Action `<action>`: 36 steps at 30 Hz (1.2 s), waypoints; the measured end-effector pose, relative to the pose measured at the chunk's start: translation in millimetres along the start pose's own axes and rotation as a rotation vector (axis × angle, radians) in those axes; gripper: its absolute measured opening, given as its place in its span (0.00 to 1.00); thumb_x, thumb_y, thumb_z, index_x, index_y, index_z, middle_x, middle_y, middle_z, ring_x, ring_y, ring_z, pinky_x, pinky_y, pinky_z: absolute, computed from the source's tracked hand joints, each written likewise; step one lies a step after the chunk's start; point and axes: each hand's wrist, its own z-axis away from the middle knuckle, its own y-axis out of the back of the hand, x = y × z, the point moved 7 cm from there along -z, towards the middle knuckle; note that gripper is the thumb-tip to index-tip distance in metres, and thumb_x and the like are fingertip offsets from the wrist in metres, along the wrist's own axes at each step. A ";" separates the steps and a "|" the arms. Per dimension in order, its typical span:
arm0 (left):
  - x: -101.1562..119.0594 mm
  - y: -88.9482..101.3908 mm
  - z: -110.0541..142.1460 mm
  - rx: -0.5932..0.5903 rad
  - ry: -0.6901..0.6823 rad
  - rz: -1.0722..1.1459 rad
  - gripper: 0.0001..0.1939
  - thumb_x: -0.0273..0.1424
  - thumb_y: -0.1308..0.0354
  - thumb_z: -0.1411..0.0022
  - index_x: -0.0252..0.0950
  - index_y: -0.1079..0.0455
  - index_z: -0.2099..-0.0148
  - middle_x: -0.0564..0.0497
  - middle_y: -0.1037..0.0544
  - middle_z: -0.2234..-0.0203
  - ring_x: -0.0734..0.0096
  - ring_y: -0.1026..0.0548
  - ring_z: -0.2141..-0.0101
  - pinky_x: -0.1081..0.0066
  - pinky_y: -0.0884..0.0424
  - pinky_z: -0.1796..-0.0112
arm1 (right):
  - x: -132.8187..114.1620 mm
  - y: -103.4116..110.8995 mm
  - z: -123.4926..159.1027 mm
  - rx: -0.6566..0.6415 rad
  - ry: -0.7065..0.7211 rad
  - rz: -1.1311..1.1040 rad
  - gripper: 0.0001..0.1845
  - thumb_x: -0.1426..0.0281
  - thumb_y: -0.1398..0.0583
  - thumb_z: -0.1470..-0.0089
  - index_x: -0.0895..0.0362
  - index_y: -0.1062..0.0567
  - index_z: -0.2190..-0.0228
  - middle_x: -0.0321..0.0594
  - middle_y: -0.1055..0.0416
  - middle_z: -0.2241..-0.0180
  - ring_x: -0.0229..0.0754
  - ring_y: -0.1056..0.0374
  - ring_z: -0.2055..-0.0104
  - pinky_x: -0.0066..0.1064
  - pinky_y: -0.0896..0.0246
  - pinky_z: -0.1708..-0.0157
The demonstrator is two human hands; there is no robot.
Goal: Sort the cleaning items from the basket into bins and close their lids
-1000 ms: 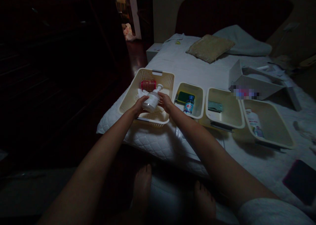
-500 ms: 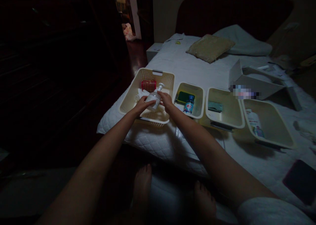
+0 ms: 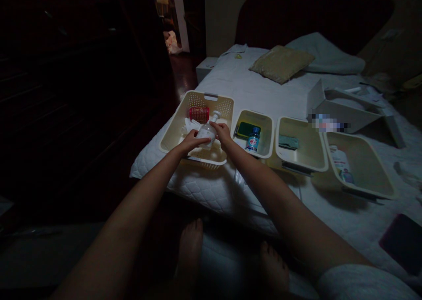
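Between my two hands is a clear pump bottle [image 3: 207, 132] with a white pump top, tilted to the upper right. My left hand [image 3: 191, 142] grips its lower left side, thumb across the front. From the right, my right hand [image 3: 221, 132] holds it near the neck. The bottle is over a cream laundry basket [image 3: 171, 131] with perforated walls. Inside that basket lie a red cylindrical item [image 3: 199, 113] and a crumpled white thing [image 3: 191, 125], partly hidden behind the bottle and my left hand.
Right of the basket stand three cream bins: one holds a blue-capped bottle [image 3: 253, 139] and a green-and-yellow item [image 3: 247, 129], another a folded green cloth [image 3: 289, 142], the last a white bottle [image 3: 341, 163]. A pillow [image 3: 282, 63], a grey box [image 3: 349, 111] and a dark flat object [image 3: 402, 243] lie on the bed.
The bottle has turned slightly in my hands, so more of its front shows. My hands stay over the basket, hardly moved.
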 end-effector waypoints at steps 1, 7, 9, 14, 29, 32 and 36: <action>-0.1 -0.6 0.8 -0.012 0.009 0.011 0.30 0.43 0.35 0.58 0.35 0.39 0.55 0.43 0.29 0.56 0.61 0.28 0.59 0.65 0.31 0.63 | -0.6 -0.6 1.0 -0.010 -0.001 -0.006 0.22 0.56 0.36 0.66 0.55 0.36 0.72 0.31 0.35 0.71 0.35 0.36 0.69 0.28 0.41 0.69; -2.2 0.1 2.4 -0.033 0.037 0.101 0.28 0.42 0.35 0.57 0.34 0.36 0.55 0.42 0.28 0.56 0.61 0.27 0.59 0.64 0.30 0.62 | -0.3 -6.4 5.4 -0.097 -0.068 -0.057 0.19 0.57 0.37 0.61 0.55 0.35 0.70 0.32 0.35 0.70 0.35 0.36 0.69 0.28 0.41 0.69; -2.0 0.6 4.2 -0.048 0.055 0.163 0.27 0.42 0.35 0.57 0.34 0.35 0.56 0.43 0.28 0.56 0.61 0.27 0.59 0.64 0.30 0.62 | 0.5 -9.3 5.7 -0.143 -0.093 -0.088 0.18 0.56 0.39 0.58 0.55 0.35 0.70 0.32 0.34 0.71 0.35 0.36 0.70 0.28 0.41 0.69; 4.1 2.3 10.9 -0.075 0.058 0.352 0.26 0.42 0.37 0.56 0.34 0.32 0.56 0.43 0.26 0.58 0.60 0.28 0.58 0.63 0.29 0.61 | 0.3 -16.2 6.2 -0.257 -0.108 -0.136 0.20 0.52 0.41 0.56 0.55 0.33 0.69 0.34 0.33 0.72 0.36 0.36 0.71 0.28 0.40 0.70; 4.0 2.9 10.5 -0.101 0.101 0.431 0.25 0.41 0.39 0.54 0.35 0.30 0.54 0.44 0.24 0.59 0.59 0.26 0.58 0.62 0.28 0.60 | 4.9 -24.4 11.8 -0.394 -0.166 -0.146 0.21 0.52 0.41 0.53 0.55 0.30 0.63 0.38 0.27 0.67 0.38 0.32 0.68 0.31 0.37 0.64; 3.8 0.0 10.7 -0.120 0.103 0.416 0.24 0.41 0.39 0.54 0.35 0.30 0.55 0.43 0.24 0.58 0.59 0.26 0.58 0.62 0.27 0.61 | 4.6 -22.4 11.4 -0.351 -0.162 -0.130 0.20 0.54 0.40 0.53 0.55 0.29 0.64 0.37 0.27 0.67 0.38 0.32 0.68 0.32 0.36 0.64; 3.4 -5.5 9.9 -0.163 0.101 0.407 0.24 0.40 0.37 0.55 0.36 0.29 0.55 0.44 0.25 0.56 0.60 0.27 0.55 0.64 0.28 0.59 | -0.2 -19.6 12.0 -0.300 -0.116 -0.094 0.18 0.56 0.41 0.53 0.57 0.28 0.66 0.37 0.27 0.69 0.37 0.33 0.69 0.30 0.37 0.67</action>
